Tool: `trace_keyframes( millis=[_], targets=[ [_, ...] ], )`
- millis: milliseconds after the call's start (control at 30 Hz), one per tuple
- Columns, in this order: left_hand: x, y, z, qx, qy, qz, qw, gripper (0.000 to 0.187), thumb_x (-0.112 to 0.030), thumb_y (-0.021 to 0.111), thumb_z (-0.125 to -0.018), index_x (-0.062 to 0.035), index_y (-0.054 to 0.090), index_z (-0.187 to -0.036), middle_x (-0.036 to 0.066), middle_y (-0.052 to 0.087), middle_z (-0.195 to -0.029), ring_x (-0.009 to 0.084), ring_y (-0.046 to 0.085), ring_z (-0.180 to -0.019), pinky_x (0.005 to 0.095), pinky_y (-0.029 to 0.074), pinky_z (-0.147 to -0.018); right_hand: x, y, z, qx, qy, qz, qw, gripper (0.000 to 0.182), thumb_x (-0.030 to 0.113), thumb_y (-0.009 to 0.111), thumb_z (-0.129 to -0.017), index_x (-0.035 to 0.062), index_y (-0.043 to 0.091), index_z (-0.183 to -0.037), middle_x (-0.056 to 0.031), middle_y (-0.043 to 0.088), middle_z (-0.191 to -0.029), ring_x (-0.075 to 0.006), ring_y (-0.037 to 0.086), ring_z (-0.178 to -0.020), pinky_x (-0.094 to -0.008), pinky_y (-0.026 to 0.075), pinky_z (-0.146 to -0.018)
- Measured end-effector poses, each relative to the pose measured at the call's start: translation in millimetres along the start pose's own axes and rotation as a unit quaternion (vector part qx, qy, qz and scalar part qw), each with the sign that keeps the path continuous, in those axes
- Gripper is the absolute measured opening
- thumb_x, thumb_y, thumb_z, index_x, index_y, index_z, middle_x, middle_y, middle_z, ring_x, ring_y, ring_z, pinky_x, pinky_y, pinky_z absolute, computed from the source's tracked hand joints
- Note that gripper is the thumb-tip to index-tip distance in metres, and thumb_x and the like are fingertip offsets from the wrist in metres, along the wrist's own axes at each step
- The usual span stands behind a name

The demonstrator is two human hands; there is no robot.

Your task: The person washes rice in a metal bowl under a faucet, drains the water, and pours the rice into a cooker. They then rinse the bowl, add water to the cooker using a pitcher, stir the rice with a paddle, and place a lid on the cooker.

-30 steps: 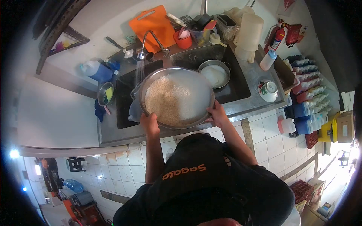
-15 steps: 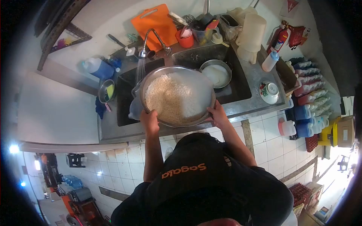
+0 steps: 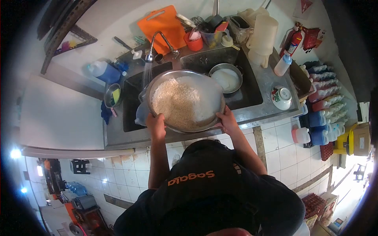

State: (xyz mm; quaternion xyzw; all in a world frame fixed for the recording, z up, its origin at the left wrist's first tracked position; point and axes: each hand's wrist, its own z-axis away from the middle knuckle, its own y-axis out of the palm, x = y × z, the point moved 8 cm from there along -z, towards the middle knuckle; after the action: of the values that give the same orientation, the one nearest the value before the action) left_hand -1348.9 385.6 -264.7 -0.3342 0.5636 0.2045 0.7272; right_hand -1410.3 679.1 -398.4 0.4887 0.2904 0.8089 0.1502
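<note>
Between my two hands is a wide metal bowl [image 3: 221, 103], held over the left part of the sink. Pale rice [image 3: 175, 103] is heaped toward its left side, with cloudy water on the right. My left hand [image 3: 156, 125] grips the rim at the lower left, thumb on top. On the lower right rim, my right hand [image 3: 227, 119] is closed the same way; the fingers beneath are hidden. Water streams from the faucet [image 3: 149, 58] just behind the bowl's left side. A smaller metal pan [image 3: 241, 80] with whitish liquid sits in the right basin.
An orange cutting board [image 3: 161, 27] leans on the wall beside a red container [image 3: 193, 42] of utensils. A tall pale pitcher [image 3: 263, 39] and an upturned floral bowl [image 3: 281, 97] stand right of the sink. A metal bowl with a sponge [image 3: 115, 95] lies left.
The view shifts very slightly. Both hands keep hold of the bowl, and the cloudy water's edge inside it looks a little different.
</note>
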Motion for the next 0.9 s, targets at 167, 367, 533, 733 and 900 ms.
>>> trace_keyframes(
  millis=[167,367,533,733,900],
  targets=[
    [-6.7,3.6,3.6,0.01,-0.008,0.001,1.0,0.026,-0.005,0.054,-0.061,0.0013,0.056,-0.087,0.006,0.055,-0.067,0.0139,0.049,-0.049,0.0274,0.036,-0.037,-1.8,-4.6,-3.5,0.014,0.003,0.028,1.0,0.048,-0.003,0.046,-0.086,0.0067,0.03,-0.13,-0.0149,0.052,-0.116,-0.0259,0.063,-0.085,-0.0319,0.059,-0.049],
    [-2.3,5.2,0.4,0.026,-0.008,0.006,1.0,0.028,-0.005,0.054,-0.061,0.0016,0.056,-0.089,0.006,0.055,-0.07,0.0144,0.051,-0.052,0.0276,0.037,-0.039,3.2,0.2,1.0,0.011,0.0,0.023,1.0,0.047,-0.001,0.047,-0.087,0.0062,0.031,-0.13,-0.0145,0.051,-0.117,-0.025,0.062,-0.089,-0.0312,0.059,-0.05],
    [-9.3,5.8,5.2,0.018,-0.009,0.0,1.0,0.03,-0.007,0.055,-0.061,0.0013,0.055,-0.09,0.008,0.057,-0.073,0.0157,0.051,-0.053,0.0272,0.038,-0.04,4.8,0.3,2.1,0.012,-0.001,0.015,1.0,0.047,0.0,0.047,-0.087,0.0077,0.031,-0.13,-0.0141,0.051,-0.117,-0.0244,0.062,-0.088,-0.0317,0.059,-0.051],
    [-9.6,3.9,4.2,0.01,-0.005,-0.028,1.0,0.03,-0.008,0.056,-0.061,0.0018,0.055,-0.089,0.008,0.056,-0.072,0.0165,0.051,-0.053,0.0272,0.039,-0.04,4.0,-0.8,2.0,0.009,0.01,0.021,1.0,0.045,0.001,0.047,-0.087,0.0075,0.032,-0.129,-0.0137,0.052,-0.116,-0.0235,0.062,-0.089,-0.0313,0.059,-0.052],
    [-15.5,5.8,7.5,0.015,-0.004,-0.034,0.999,0.027,-0.008,0.057,-0.061,0.0019,0.055,-0.086,0.008,0.056,-0.07,0.0162,0.051,-0.053,0.0276,0.038,-0.039,8.7,2.5,5.4,-0.021,-0.003,0.01,1.0,0.04,-0.001,0.044,-0.087,0.0075,0.038,-0.126,-0.0116,0.055,-0.108,-0.0202,0.064,-0.077,-0.0236,0.057,-0.043]
  ],
)
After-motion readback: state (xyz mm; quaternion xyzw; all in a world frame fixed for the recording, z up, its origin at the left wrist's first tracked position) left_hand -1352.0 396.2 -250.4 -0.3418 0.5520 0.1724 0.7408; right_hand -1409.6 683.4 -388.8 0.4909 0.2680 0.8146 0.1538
